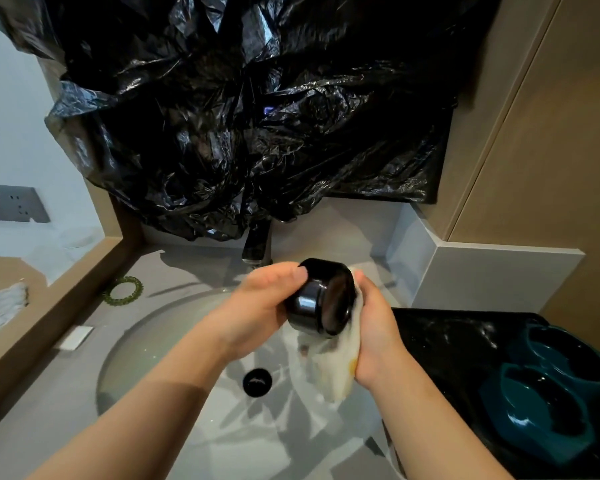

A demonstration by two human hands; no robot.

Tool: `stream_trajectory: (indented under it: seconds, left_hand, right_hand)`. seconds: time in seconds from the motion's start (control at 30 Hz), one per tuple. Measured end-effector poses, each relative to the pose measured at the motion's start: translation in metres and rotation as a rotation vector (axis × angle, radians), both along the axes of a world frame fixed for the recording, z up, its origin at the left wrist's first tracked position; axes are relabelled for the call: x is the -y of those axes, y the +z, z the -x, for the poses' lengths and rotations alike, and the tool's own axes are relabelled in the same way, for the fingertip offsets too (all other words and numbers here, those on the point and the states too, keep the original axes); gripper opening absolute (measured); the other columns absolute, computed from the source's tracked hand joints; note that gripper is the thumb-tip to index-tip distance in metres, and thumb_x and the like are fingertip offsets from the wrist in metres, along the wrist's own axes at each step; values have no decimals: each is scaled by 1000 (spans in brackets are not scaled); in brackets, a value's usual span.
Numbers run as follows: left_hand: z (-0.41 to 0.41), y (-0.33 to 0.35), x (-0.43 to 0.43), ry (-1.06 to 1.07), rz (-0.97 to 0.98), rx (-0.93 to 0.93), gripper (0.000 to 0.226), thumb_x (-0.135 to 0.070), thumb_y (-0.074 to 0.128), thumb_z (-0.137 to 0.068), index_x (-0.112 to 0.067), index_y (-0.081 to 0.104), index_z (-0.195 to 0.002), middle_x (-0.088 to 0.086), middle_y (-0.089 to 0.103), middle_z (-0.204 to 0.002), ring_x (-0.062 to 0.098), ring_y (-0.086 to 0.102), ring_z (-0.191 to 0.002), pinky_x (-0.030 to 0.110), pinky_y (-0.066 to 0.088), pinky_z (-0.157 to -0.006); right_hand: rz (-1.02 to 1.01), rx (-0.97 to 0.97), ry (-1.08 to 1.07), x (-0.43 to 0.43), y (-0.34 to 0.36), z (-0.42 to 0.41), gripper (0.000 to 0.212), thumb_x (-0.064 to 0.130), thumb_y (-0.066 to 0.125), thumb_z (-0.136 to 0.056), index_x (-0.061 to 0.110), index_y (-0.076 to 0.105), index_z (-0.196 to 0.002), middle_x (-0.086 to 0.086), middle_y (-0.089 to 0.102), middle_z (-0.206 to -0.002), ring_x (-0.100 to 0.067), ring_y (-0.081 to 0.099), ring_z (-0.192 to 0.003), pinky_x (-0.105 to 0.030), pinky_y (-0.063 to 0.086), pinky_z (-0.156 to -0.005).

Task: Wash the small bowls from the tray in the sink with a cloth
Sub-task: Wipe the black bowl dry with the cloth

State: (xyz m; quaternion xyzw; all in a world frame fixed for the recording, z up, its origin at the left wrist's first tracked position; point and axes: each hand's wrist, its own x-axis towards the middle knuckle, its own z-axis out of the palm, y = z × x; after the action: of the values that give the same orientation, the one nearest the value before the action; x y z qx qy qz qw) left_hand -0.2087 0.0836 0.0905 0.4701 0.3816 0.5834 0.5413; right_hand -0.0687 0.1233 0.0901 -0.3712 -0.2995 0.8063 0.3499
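The bowl [321, 299] is tilted on its side above the sink [160, 344], just below the tap [257, 247]. The left hand [264, 299] grips its base with curled fingers, and the right hand [374, 327] clutches the cloth [336, 368] against its mouth. The bowl is glossy and probably wet, so it could slip from that one-sided hold and chip in the sink. Two teal bowls [548, 410] sit on the tray [440, 344] to the right.

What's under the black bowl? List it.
The pale cloth hangs below the black bowl, held by the right hand; further down, the sink basin and drain. The bowl hides where the cloth touches it.
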Motion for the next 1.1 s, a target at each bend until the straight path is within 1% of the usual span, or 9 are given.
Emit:
stream_trajectory:
  seconds: [0.1, 0.23, 0.33, 0.47, 0.57, 0.73, 0.83, 0.93, 1.1]
  left_hand:
    - [8, 0, -3, -11, 72, 4, 25, -24, 57, -87, -7, 75, -92, 14, 70, -90, 22, 66, -82, 36, 53, -78]
    - [11, 2, -6, 227, 275, -155, 21, -27, 53, -94, -19, 69, -82, 4, 61, -76, 9, 58, -63, 27, 42, -69]
    - [2, -4, -3, 295, 411, -137, 15, -38, 53, -94, -28, 58, -103, -1, 60, -107, 19, 63, -91, 35, 50, -81]
    - [-22, -5, -6, 110, 484, 132, 38, -42, 58, -88, -24, 55, -120, 4, 64, -99, 24, 65, -78, 40, 57, -66]
    - [-16, -5, -7, 178, 483, 233, 34, -29, 64, -85, -16, 57, -116, 6, 66, -83, 20, 65, -69, 30, 53, -54]
    - [5, -14, 2, 82, 533, 347, 71, -47, 79, -60, -15, 60, -121, 17, 66, -115, 34, 69, -90, 39, 58, -73]
    - [5, -18, 2, 45, 520, 330, 83, -53, 81, -56, -16, 58, -127, 16, 62, -124, 33, 69, -89, 37, 56, -67]
    - [-2, -13, 0, 39, 503, 296, 77, -56, 72, -62, -13, 60, -125, 19, 62, -120, 31, 69, -84, 31, 54, -59]
    - [-10, -10, -3, 121, 444, 321, 68, -52, 68, -64, -18, 60, -122, 15, 64, -119, 26, 69, -89, 33, 55, -62]
  right_hand:
    - [3, -104, 119, 4, 1, -4, 54, 50, 53, -76, 8, 75, -101, -22, 69, -108, -36, 64, -100, -45, 46, -94]
    - [-118, 11, 12, 1, -1, -2, 43, 25, 70, -71, 6, 66, -109, -22, 70, -104, -37, 66, -95, -43, 53, -77]
    - [-459, 376, -306, -1, 0, 4, 19, 13, 73, -78, 18, 63, -94, -6, 69, -90, -22, 66, -81, -33, 51, -70]
    - [-993, 806, -209, 13, 0, 15, 48, 17, 73, -75, 32, 51, -115, 11, 59, -97, -8, 56, -90, -20, 45, -74]
    - [-826, 613, 55, 14, 2, 10, 52, 11, 63, -82, 33, 40, -123, 11, 56, -100, -4, 57, -90, -10, 47, -71]
    - [-454, 293, -307, -8, 8, -4, 16, 12, 43, -91, 26, 51, -93, -4, 59, -95, -22, 59, -91, -41, 49, -83]
    - [-647, 375, -386, -10, 14, 2, 15, 24, 44, -95, 31, 57, -95, 7, 59, -105, -14, 57, -101, -36, 47, -91]
    - [-950, 743, -308, -6, 9, 12, 25, 39, 49, -92, 24, 66, -102, 11, 50, -113, -17, 50, -114, -42, 39, -102]
    - [-692, 542, -97, 7, 7, 18, 24, 32, 45, -97, 19, 64, -103, -3, 68, -98, -18, 64, -94, -30, 52, -81]
